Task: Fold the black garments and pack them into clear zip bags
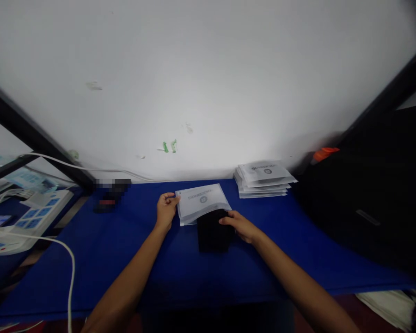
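Note:
A frosted white zip bag (203, 199) with grey printed lettering lies in front of me on the blue table. My left hand (167, 210) pinches the bag's left edge between thumb and fingers. Folded black fabric (213, 233) sits at the bag's near side, its far end at or just inside the bag's edge; I cannot tell how deep it reaches. The thumb of my right hand (241, 225) rests on top of the fabric with the fingers curled at its right side, gripping it beside the bag's near right corner.
A stack of similar white bags (265, 178) stands against the wall, right of centre. At the right is a large black object (367, 199) with an orange item (324, 154) beside it. White power strips (38, 219) and cables lie at the left, near a dark item (113, 196).

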Demonstrator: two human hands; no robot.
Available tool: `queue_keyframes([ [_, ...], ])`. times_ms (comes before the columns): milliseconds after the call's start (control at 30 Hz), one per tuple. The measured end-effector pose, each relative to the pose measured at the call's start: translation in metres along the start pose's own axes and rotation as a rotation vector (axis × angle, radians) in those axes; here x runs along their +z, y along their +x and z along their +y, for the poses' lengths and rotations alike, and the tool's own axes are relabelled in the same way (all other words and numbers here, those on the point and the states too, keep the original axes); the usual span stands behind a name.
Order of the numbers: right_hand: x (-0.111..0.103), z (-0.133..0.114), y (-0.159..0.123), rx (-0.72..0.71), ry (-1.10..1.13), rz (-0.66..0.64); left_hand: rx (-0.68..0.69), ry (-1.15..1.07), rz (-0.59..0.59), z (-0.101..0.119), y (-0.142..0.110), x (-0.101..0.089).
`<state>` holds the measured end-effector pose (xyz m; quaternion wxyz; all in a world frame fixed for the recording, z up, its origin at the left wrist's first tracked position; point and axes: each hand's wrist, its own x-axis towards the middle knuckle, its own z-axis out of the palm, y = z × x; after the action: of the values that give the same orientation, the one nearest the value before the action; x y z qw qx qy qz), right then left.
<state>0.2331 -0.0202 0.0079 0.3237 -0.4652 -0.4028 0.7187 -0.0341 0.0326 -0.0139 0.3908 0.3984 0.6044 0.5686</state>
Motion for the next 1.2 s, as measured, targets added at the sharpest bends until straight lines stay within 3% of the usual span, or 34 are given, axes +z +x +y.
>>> queue_keyframes([
  [100, -0.002, 0.000, -0.001, 0.068, -0.011, 0.055, 0.056, 0.084, 0.036, -0.005, 0.006, -0.003],
  [200, -0.002, -0.001, 0.000, 0.029, 0.001, -0.003, 0.128, 0.166, 0.068, -0.006, 0.005, -0.004],
  [300, -0.001, -0.002, 0.004, -0.066, 0.049, -0.031, 0.350, 0.367, 0.041, 0.000, -0.006, -0.001],
  [400, -0.002, -0.001, 0.009, -0.103, 0.111, 0.059, 0.610, 0.609, -0.203, 0.010, -0.025, 0.005],
  [500, -0.005, 0.000, 0.011, -0.089, 0.130, 0.119, 0.706, 0.741, -0.478, 0.015, -0.037, 0.011],
  [600, -0.007, -0.001, 0.010, -0.067, 0.121, 0.125, 0.727, 0.818, -0.566, 0.011, -0.037, 0.013],
  [833, -0.006, -0.005, 0.003, -0.014, -0.011, -0.027, 0.713, 0.935, -0.429, -0.009, -0.020, 0.006],
  [967, -0.005, -0.006, 0.002, -0.049, 0.006, -0.096, 0.641, 0.882, -0.502, -0.014, -0.016, 0.005],
  [1033, -0.004, -0.007, 0.002, -0.075, 0.028, -0.098, 0.618, 0.794, -0.521, -0.012, -0.019, 0.008],
  [1200, -0.002, -0.009, 0.000, -0.165, 0.038, -0.063, 0.635, 0.684, -0.423, 0.009, -0.042, 0.015],
])
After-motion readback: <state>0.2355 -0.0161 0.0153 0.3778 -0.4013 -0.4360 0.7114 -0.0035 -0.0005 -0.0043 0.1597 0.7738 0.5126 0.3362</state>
